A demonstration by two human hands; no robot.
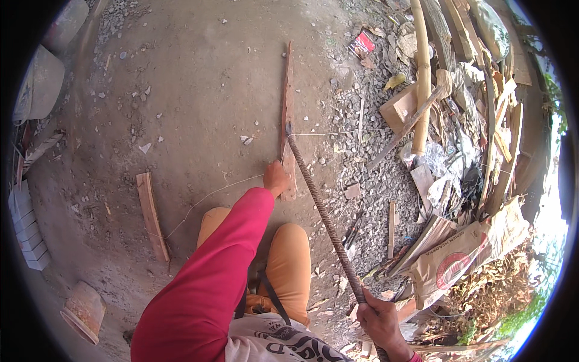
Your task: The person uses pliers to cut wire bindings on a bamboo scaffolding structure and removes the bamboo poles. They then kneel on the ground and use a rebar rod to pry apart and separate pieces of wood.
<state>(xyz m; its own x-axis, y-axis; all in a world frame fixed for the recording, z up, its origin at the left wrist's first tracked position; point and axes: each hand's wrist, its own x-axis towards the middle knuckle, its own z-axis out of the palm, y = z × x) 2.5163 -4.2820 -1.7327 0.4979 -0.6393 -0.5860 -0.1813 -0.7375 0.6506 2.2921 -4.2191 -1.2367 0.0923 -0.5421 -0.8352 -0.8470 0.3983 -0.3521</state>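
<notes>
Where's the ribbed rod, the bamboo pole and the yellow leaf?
Ribbed rod (329, 223): head view, middle of its shaft.
Bamboo pole (423, 63): head view, its shaft.
Yellow leaf (395, 81): head view, its middle.

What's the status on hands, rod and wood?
Right hand gripping ribbed rod. Left hand at wooden strip. Rod's far end by strip; thin string alongside.

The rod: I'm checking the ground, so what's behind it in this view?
Behind the rod, dirt and gravel show along its sides, and wood at its far tip. The strip it covers can't be seen.
</notes>
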